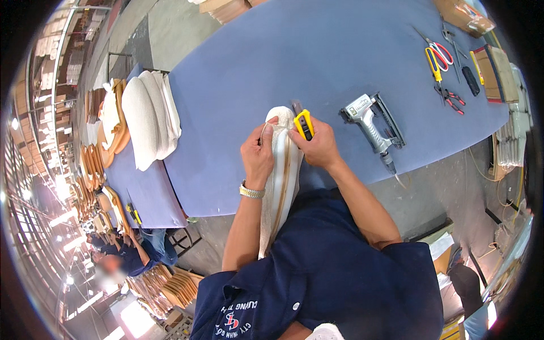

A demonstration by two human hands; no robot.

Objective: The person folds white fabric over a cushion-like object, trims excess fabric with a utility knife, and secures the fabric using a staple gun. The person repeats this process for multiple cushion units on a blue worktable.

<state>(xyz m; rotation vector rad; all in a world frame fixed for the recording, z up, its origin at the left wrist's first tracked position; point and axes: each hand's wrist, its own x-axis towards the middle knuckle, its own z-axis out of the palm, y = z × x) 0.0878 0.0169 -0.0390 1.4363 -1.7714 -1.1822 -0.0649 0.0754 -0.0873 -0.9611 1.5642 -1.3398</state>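
Observation:
Upright in front of me, edge-on, stands an upholstered panel (280,181) with cream fabric, white foam and a brown wooden layer showing. Its lower end reaches my body and its rounded top is at the table. My left hand (259,156) is closed, pinching the cream fabric near that top end. In my right hand (321,146) is a yellow and black utility knife (304,125), its tip pointing away from me. The right fingers also rest at the panel's edge. Whether the blade touches the fabric cannot be made out.
A silver staple gun (371,122) with a hose lies right on the blue table (243,68). Beyond it are scissors (439,56), red-handled pliers (451,100) and a cardboard box (466,17). Cream upholstered panels (148,119) are stacked left. Another person (139,255) works at lower left.

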